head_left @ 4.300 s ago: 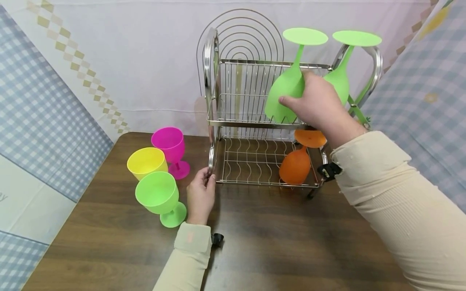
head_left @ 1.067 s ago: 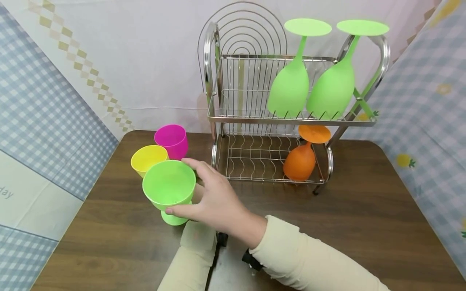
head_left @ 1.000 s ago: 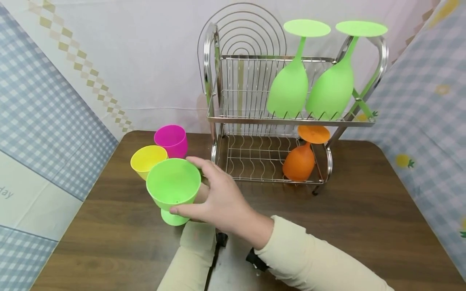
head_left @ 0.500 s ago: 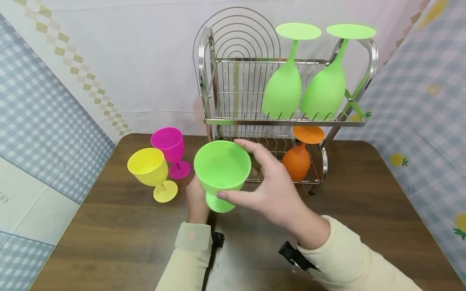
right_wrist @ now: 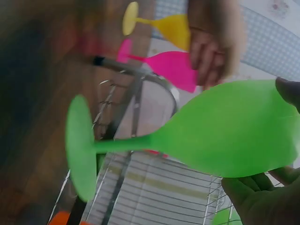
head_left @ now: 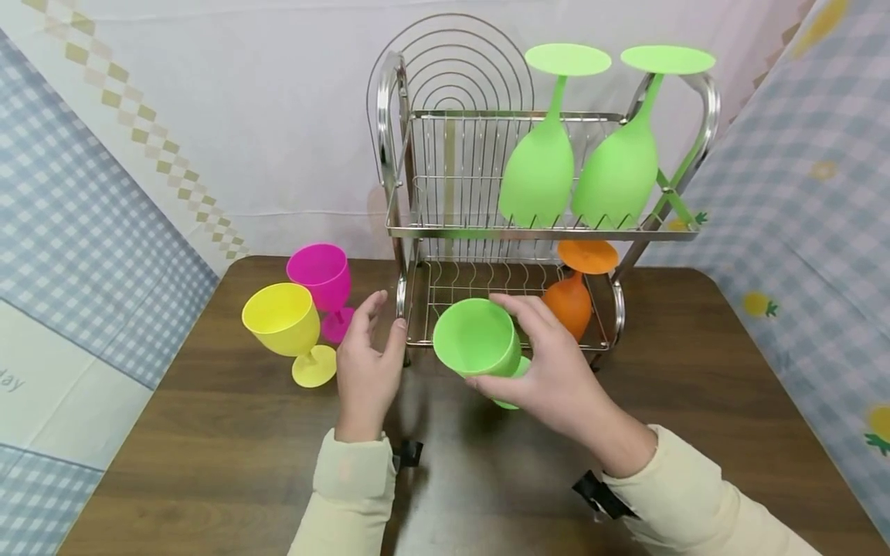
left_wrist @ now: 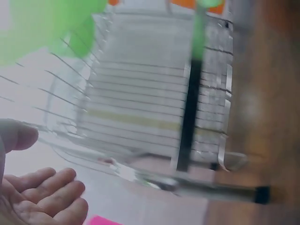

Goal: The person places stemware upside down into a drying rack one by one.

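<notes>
My right hand (head_left: 552, 371) grips a green plastic goblet (head_left: 476, 337) by its bowl, thumb on the near side and fingers behind. The goblet hangs in front of the rack's lower shelf, its mouth tipped up and toward the left. In the right wrist view its whole bowl, stem and foot (right_wrist: 80, 147) show. My left hand (head_left: 368, 363) is beside the rack's left front leg, fingers spread and holding nothing. The metal dish rack (head_left: 538, 234) carries two upside-down green goblets (head_left: 538, 174) (head_left: 617, 174) above and an upside-down orange goblet (head_left: 568, 305) below.
To the left of my left hand, a yellow goblet (head_left: 281, 320) and a magenta goblet (head_left: 321, 274) stand upright on the wooden table (head_left: 208, 455). A white cloth (head_left: 299, 116) hangs behind the rack, and checked cloth (head_left: 786, 232) borders the right side.
The green goblet has been lifted from beside the yellow one and carried right, now tilting. My left hand has let go of the rack's leg and its fingers have opened out.
</notes>
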Demonstrator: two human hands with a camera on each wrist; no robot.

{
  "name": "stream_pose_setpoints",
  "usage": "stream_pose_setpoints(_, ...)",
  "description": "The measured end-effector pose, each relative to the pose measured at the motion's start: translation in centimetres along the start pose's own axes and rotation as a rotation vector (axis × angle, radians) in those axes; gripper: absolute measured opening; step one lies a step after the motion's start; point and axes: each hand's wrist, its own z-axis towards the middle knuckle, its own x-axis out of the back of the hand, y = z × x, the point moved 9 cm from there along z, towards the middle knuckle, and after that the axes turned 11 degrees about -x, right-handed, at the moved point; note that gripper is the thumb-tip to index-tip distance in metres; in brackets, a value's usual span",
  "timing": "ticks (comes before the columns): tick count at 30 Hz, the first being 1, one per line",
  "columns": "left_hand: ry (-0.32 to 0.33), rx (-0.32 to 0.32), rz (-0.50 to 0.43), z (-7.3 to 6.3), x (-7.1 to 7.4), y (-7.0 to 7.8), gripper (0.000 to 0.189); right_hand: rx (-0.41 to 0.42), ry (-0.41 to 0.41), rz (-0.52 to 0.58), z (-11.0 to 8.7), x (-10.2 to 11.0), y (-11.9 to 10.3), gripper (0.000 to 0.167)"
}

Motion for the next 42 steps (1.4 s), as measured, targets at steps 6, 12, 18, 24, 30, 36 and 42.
stream_pose_setpoints(6, -0.186, -0.038, -0.098, -0.8, -1.6, 3.0, 0.051, 0.085, -0.027, -0.184, -0.6, -1.0, 0.6, 0.091)
stream_pose_setpoints(12, -0.550, 0.092, -0.108, -2.8, -4.9, 3.4, 0.079, 0.232, -0.001, -0.444, -1.3, -2.2, 0.0, 0.087)
stream_pose_setpoints(18, -0.699, 0.107, -0.105, -4.2, -6.6, 3.6, 0.093, 0.314, 0.021, -0.595, -2.1, -3.4, -0.5, 0.075)
stream_pose_setpoints(24, -0.710, 0.014, 0.008, -4.3, -7.3, 4.0, 0.082, 0.341, 0.036, -0.665, -2.5, -4.0, -0.7, 0.074)
stream_pose_setpoints(30, -0.634, 0.005, -0.095, -4.0, -7.4, 4.1, 0.070, 0.286, 0.043, -0.658, -2.6, -3.5, -0.7, 0.077)
stream_pose_setpoints(36, -0.560, 0.012, -0.195, -3.6, -6.9, 4.0, 0.070, 0.234, 0.059, -0.551, -2.8, -2.3, -0.8, 0.093)
stream_pose_setpoints(42, -0.472, 0.008, -0.230, -2.8, -5.7, 4.0, 0.072, 0.091, 0.189, 0.014, -4.1, 1.8, 0.8, 0.082)
